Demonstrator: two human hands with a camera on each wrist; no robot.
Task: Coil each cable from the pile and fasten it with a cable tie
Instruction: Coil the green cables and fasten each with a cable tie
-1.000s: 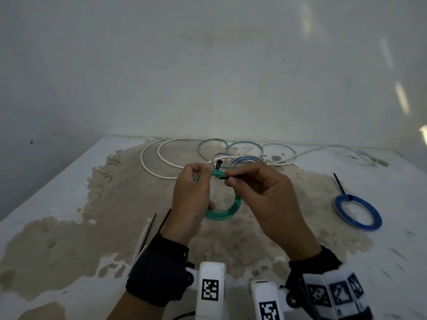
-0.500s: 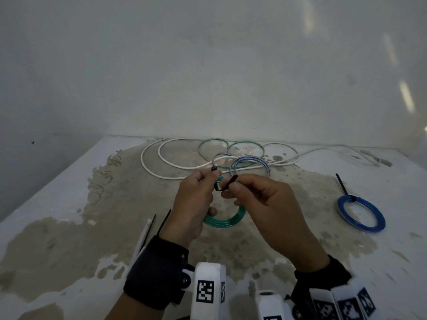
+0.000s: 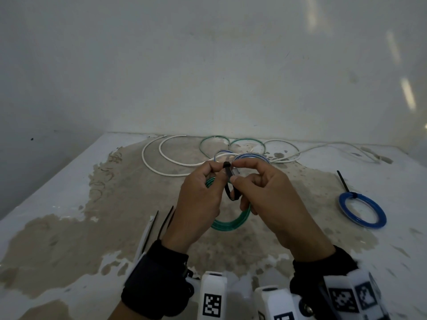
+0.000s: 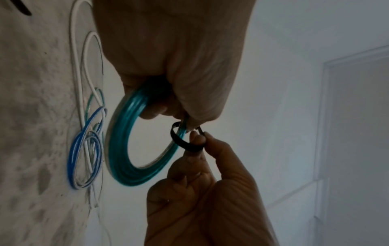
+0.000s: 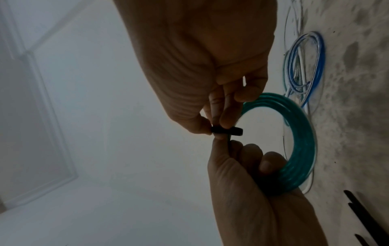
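Left hand (image 3: pixel 198 204) gripped the coiled teal-green plastic cable (image 3: pixel 231 224) above the stained white table (image 3: pixel 69 227), thumb and finger also pinching the black plastic cable tie (image 3: pixel 228 181) looped round it. Right hand (image 3: pixel 270 199) pinched the tie's strap. Tied blue cable coil (image 3: pixel 361 210) lay far right; loose white, green and blue cables (image 3: pixel 208 155) lay beyond.

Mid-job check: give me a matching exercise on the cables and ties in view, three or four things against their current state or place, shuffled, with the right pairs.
Things:
1. green coil
2. blue coil
3. black cable tie
4. white cable

States:
A. lying loose and uncoiled at the back of the table
B. looped loosely round a coil, pinched by the right hand
C. held up in the left hand
D. lying on the table at the right, already tied

Pairs: 1-C, 2-D, 3-B, 4-A
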